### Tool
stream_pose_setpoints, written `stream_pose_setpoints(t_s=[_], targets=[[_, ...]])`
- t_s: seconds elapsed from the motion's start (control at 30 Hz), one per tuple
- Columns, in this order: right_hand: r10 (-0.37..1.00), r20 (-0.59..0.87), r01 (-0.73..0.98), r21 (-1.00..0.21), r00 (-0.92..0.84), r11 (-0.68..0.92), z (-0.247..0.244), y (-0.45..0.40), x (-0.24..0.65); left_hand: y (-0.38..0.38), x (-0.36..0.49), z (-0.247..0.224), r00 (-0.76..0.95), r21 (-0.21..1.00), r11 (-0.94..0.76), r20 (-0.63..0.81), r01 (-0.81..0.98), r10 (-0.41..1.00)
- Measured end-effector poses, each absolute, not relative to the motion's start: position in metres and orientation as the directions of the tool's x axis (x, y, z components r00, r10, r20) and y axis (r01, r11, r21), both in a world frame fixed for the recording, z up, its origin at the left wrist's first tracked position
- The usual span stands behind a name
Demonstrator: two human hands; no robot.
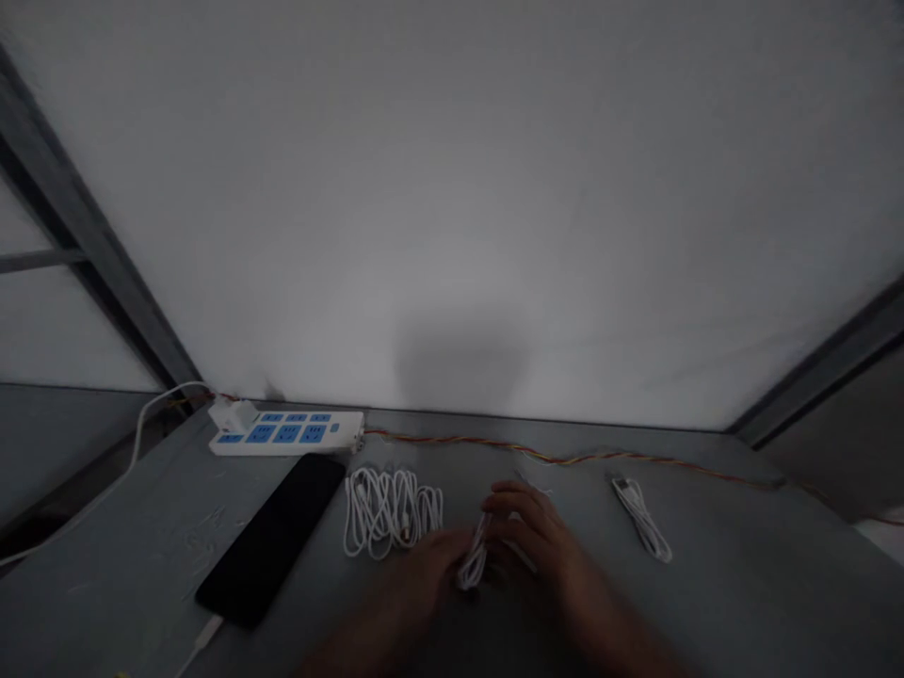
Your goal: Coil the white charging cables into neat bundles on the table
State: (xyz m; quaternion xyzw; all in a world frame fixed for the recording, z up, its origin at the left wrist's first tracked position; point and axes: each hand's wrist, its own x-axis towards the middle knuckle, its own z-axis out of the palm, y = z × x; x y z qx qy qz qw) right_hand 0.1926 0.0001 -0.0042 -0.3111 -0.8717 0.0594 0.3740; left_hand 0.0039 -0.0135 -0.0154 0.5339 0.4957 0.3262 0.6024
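Observation:
A small folded bundle of white cable (473, 560) is held between my two hands, low in the middle of the head view. My left hand (436, 565) closes on its left side, with the fingertips partly hidden. My right hand (529, 527) curls its fingers round the bundle's upper right side. Just left of my hands, a looser heap of coiled white cable (385, 513) lies on the grey table (734, 556). Over to the right, another folded white cable (641, 518) lies by itself.
A black phone (272, 541) lies at the left, with a white cable at its near end. Behind it, a white power strip (343, 431) with blue sockets holds a white plug (233, 414). A twisted red-yellow wire (459, 440) runs along the table's back, before a pale wall.

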Motion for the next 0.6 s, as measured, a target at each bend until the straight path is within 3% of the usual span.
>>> stream_pose_setpoints(t_s=[0.13, 0.3, 0.6], targets=[[0.569, 0.668, 0.481, -0.342, -0.480, 0.807, -0.007, 0.001, 0.192, -0.010, 0.008, -0.021, 0.325, 0.936, 0.345, -0.305, -0.071, 0.895], [0.633, 0.637, 0.482, -0.427, -0.440, 0.765, -0.008, 0.002, 0.193, -0.011, 0.012, -0.023, 0.393, 0.878, 0.393, -0.271, -0.273, 0.879], [0.719, 0.610, 0.457, -0.563, -0.332, 0.689, -0.009, -0.004, 0.184, -0.013, 0.009, -0.012, 0.277, 0.979, 0.150, -0.109, -0.135, 0.955]])
